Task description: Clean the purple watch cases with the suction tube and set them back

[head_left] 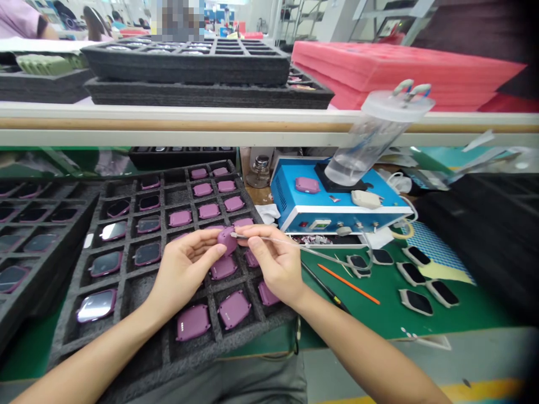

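In the head view, the left hand [185,270] and right hand [274,261] work close together just above the black foam tray [133,349], with a purple device case [228,240] between them. The left fingers and thumb clamp the case; the right hand pinches a slender metal-tipped tool [295,246] whose tip reaches the case's edge (it looks like a fine probe). More purple cases [233,310] sit in the tray's compartments beneath the hands. Beyond the tray stand a blue bench unit [332,193] and a clear plastic cylinder [370,140]; a green mat [379,322] lies right of the tray.
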Tool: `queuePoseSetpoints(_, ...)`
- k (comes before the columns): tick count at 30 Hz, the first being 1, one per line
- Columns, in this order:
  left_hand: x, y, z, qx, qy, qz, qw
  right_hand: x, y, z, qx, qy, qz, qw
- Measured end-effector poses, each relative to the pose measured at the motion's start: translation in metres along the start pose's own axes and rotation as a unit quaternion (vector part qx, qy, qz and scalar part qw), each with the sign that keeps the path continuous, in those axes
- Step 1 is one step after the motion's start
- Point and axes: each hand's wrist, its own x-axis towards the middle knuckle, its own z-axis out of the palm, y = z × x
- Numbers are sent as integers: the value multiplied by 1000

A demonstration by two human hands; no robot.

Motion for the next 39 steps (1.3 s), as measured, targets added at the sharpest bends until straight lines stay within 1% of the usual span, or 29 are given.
queuePoseSetpoints(8, 1, 2, 0, 7, 1, -1, 1000, 1, 0, 1, 15, -2, 8, 1000)
queuePoseSetpoints(22, 0, 4, -1, 19, 1, 3, 1000, -1, 0, 1, 12, -3, 17, 1000)
queuePoseSetpoints(25, 2, 3, 0, 20, -2, -2, 1000, 1, 0, 0, 6, 0, 16, 1000)
queuePoseSetpoints(28, 0, -1, 2, 25, 7, -4, 1000, 1, 0, 0, 2, -5, 13, 1000)
queuePoseSetpoints(30, -5, -1, 3, 39, 10, 0, 999, -2, -2, 0, -13, -7, 4, 1000)
queuePoseSetpoints(32, -10, 4, -1, 83, -7, 10, 996, -6, -4, 0, -30, 5, -13, 999)
queuePoseSetpoints(34, -9, 15, -12, 182, -32, 29, 982, -9, -4, 1, -29, 27, -24, 999)
queuePoseSetpoints(35, -4, 22, -20, 249, -37, 46, 967, -10, -4, 1, -28, 30, -24, 999)
queuePoseSetpoints(36, 3, 30, -30, 318, -33, 64, 945, -10, -4, 1, -27, 30, -21, 999)
queuePoseSetpoints(38, 26, 42, -49, 431, 4, 98, 897, -11, -4, 2, -33, 23, -13, 999)
queuePoseSetpoints(39, 42, 45, -58, 461, 31, 101, 881, -11, -4, 2, -35, 22, -10, 999)
